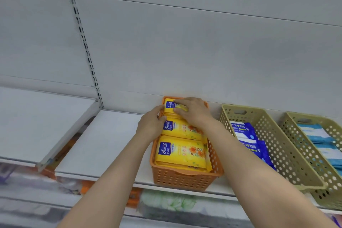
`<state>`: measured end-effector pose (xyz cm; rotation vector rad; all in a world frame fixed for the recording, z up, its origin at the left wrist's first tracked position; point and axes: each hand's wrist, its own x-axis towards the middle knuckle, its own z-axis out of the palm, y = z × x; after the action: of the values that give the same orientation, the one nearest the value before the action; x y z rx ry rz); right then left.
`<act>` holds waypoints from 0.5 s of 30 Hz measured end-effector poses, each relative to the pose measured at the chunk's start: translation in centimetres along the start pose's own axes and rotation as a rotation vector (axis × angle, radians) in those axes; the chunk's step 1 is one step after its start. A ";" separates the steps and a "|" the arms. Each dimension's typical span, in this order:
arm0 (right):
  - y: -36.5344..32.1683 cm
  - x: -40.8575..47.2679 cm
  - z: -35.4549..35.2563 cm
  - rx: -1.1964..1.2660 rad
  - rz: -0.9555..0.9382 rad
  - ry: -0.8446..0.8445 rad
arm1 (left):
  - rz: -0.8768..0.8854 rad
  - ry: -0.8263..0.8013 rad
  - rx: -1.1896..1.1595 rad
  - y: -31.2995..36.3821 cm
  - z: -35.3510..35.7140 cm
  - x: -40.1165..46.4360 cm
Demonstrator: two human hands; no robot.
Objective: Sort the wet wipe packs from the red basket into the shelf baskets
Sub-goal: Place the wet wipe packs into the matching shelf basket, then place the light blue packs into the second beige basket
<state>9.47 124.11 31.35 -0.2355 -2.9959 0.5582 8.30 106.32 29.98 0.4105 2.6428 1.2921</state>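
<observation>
- A bare shelf (111, 135) stretches from its left end to an orange basket (185, 179) set between the back wall and the front edge.
- The left hand (150, 126) presses flat against the basket's left rim near the shelf's back, fingers curled at the side of the rear yellow pack (171, 105), apparently steadying it; whether it grips is unclear.
- Three yellow packs lie in a row, front to back, filling the basket.
- The right hand (194, 111) lies spread over the rear pack, fingers pressing down, likely seating it against the back wall of the basket.
- Right of it, a beige basket (277, 153) holds blue packs (246, 131), so colours look kept apart.
- At the shelf's right end a second beige basket (333, 181) holds pale blue packs (314, 133).
- The red basket is out of view.
</observation>
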 end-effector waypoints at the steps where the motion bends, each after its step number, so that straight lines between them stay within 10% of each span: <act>1: -0.1 0.0 -0.1 -0.003 -0.001 0.000 | -0.008 0.005 0.007 0.2 -0.1 -0.1; 15: -7.1 -0.5 -6.1 -0.192 -0.309 0.035 | -0.027 0.346 0.142 0.2 -7.9 -6.3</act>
<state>9.68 119.67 39.55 0.2024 -2.9662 0.2335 12.16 98.56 35.09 0.1803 3.0251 1.2704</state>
